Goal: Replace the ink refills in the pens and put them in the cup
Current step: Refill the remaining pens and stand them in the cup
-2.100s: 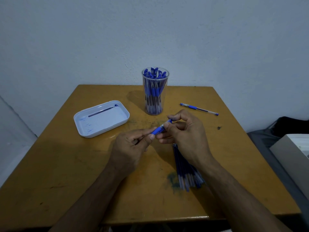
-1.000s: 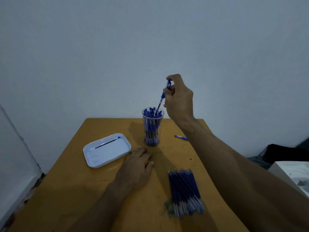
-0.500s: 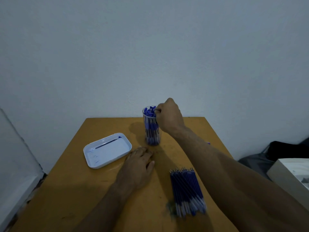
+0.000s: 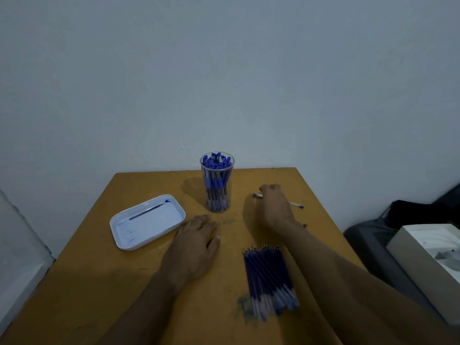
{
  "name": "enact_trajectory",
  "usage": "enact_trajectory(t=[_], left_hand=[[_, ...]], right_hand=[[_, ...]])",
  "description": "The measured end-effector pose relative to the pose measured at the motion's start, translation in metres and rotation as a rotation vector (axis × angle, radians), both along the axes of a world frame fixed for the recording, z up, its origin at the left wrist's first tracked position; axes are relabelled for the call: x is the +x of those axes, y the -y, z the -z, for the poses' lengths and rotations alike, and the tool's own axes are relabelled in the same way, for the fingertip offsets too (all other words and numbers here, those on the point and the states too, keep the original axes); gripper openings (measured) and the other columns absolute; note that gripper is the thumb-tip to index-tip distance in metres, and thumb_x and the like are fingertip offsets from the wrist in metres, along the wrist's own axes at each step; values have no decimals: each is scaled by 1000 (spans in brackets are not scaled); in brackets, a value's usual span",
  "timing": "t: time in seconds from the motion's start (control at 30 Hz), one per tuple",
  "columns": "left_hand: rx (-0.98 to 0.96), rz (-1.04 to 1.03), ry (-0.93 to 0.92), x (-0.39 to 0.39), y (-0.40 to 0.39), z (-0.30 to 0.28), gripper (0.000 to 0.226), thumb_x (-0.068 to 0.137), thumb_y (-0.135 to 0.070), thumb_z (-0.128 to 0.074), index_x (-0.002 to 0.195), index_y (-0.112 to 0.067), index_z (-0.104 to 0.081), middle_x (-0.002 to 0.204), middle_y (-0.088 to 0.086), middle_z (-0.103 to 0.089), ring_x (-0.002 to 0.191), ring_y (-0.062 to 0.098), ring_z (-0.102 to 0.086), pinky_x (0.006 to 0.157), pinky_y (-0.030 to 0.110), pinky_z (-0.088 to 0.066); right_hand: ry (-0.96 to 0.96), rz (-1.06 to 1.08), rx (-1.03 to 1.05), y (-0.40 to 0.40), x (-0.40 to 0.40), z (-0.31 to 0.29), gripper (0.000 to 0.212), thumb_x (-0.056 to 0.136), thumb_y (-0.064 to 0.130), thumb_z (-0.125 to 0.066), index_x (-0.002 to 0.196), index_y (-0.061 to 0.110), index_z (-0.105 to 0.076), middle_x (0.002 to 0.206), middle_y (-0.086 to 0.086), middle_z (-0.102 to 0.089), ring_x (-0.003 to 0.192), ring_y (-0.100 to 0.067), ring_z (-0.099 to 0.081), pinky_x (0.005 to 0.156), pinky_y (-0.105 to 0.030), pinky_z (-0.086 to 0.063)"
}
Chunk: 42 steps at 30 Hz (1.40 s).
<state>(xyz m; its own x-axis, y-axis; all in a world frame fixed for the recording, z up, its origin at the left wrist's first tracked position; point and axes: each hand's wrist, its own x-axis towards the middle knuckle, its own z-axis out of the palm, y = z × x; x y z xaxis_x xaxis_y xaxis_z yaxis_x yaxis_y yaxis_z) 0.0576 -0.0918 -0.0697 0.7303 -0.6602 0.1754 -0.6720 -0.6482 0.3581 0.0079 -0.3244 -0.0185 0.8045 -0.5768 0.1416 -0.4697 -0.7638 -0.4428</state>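
A clear cup (image 4: 217,185) packed with several blue-capped pens stands at the back middle of the wooden table (image 4: 99,282). Just right of it a blue pen (image 4: 296,204) lies on the table. My right hand (image 4: 275,207) is down over its middle with fingers curled round it, and both pen ends stick out. My left hand (image 4: 194,247) rests flat on the table in front of the cup, holding nothing. A bundle of several blue ink refills (image 4: 268,277) lies near the front right.
A white tray (image 4: 154,227) at the left holds one thin used refill (image 4: 146,211). Off the table's right edge are a white box (image 4: 428,265) and a dark bag (image 4: 418,212). A bare wall stands close behind the table.
My right hand dropped the finished pen into the cup, then moved right and down onto the pen lying on the table. My left hand stayed flat on the table.
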Motion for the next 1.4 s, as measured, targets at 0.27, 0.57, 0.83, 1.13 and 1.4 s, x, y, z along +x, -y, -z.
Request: enact_trajectory(t=[0.27,0.57,0.83,1.13,1.4], left_hand=[[-17,9,0,-1,1,-1,50,105,-50,-39,151,-32,-43,162,-8,-34,149,12,-27,122,35,-25],[-6,17,-3,3,0,4,53,103,-55,-36,151,-34,-43,162,-9,-33,149,11,-28,122,40,-30],[-113,3,-41,-3,-4,-1,46,103,-48,-46,146,-32,-51,155,-9,-43,141,8,-38,116,32,-37],[-460,-38,-406,-42,-42,-27,25,97,-49,-60,111,-34,-75,107,-18,-74,100,4,-68,93,34,-56],[-687,5,-912,-64,-48,-40,36,94,-51,-54,102,-21,-74,86,15,-73,68,34,-70,57,39,-57]], right_hand=[[-138,-60,-120,11,2,12,30,99,2,-53,128,7,-54,134,-15,-45,101,-30,-61,84,-39,-56],[-68,-58,-160,12,-4,15,17,101,3,-52,115,10,-58,123,-10,-47,91,-24,-58,83,-41,-57],[-3,-117,-394,-16,-14,-27,15,100,7,-54,112,12,-59,106,-6,-60,79,-18,-53,64,-33,-49],[94,-281,696,-102,-80,-88,22,99,15,-56,117,26,-64,91,-1,-70,52,-1,-55,48,-20,-39],[194,-163,1132,-128,-83,-26,14,101,22,-62,111,15,-56,85,-17,-76,59,-22,-63,42,-29,-42]])
